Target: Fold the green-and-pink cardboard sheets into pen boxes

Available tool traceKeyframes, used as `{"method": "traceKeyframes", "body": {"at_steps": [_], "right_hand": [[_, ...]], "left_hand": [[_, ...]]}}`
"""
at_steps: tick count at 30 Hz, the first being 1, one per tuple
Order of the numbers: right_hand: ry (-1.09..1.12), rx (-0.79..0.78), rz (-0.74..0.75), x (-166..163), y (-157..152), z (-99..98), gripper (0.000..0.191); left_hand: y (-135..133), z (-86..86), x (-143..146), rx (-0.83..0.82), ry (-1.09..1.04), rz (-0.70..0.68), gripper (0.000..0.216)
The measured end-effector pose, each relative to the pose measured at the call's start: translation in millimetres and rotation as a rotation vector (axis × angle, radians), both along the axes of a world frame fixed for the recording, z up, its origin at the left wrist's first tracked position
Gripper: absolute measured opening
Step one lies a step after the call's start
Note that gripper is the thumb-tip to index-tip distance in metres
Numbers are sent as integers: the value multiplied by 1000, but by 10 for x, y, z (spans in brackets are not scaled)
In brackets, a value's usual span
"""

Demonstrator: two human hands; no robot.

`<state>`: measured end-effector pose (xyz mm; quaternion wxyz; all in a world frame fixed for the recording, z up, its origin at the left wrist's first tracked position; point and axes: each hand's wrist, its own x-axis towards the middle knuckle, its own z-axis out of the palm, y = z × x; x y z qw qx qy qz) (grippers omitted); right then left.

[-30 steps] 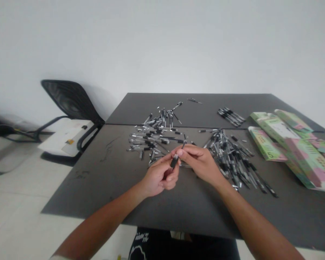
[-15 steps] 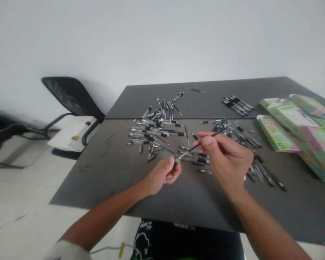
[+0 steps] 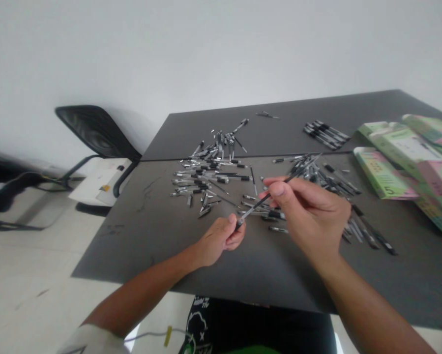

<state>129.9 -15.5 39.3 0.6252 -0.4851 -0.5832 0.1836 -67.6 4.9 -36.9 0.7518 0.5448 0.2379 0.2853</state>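
Note:
My left hand is closed in a pinch round a short dark pen barrel, mostly hidden by the fingers. Between thumb and fingertips, my right hand grips a thin pen refill, dark along most of its length with a pale lower end. That pale end meets the upper end of the barrel; whether it is inside cannot be made out. Beyond my left hand lies a loose spread of pen parts. Behind my right hand, partly covered by it, is another heap of pens and parts.
Assembled-looking pens lie side by side farther back on the dark table. Green and pink boxes are stacked at the right. A black chair with a white box on it stands left of the table.
The view has tilted slightly. My right hand has shifted a little down and to the right relative to the pens, still gripping the refill; the left keeps hold of the barrel.

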Motion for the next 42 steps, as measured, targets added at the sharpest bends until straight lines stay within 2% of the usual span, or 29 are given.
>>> {"method": "traceKeyframes", "body": {"at_steps": [20, 27, 31, 34, 37, 39, 42], "right_hand": [[-56, -5, 22, 17, 24, -6, 16], [-114, 0, 133, -8, 60, -21, 14], [-152, 26, 265, -51, 114, -87, 23], [-118, 24, 344, -57, 142, -141, 12], [-73, -70, 296, 7, 174, -175, 29], [-14, -140, 199, 84, 219, -186, 35], [67, -150, 16, 217, 332, -190, 39]], "left_hand": [[-8, 41, 30, -69, -3, 27, 73], [6, 20, 26, -78, -4, 40, 72], [22, -20, 31, -64, -27, 66, 71], [33, -33, 35, -52, -61, 113, 70], [47, -14, 41, -53, -104, 176, 68], [66, 8, 45, -57, -130, 212, 67], [116, 39, 45, -57, -164, 256, 66]]}}
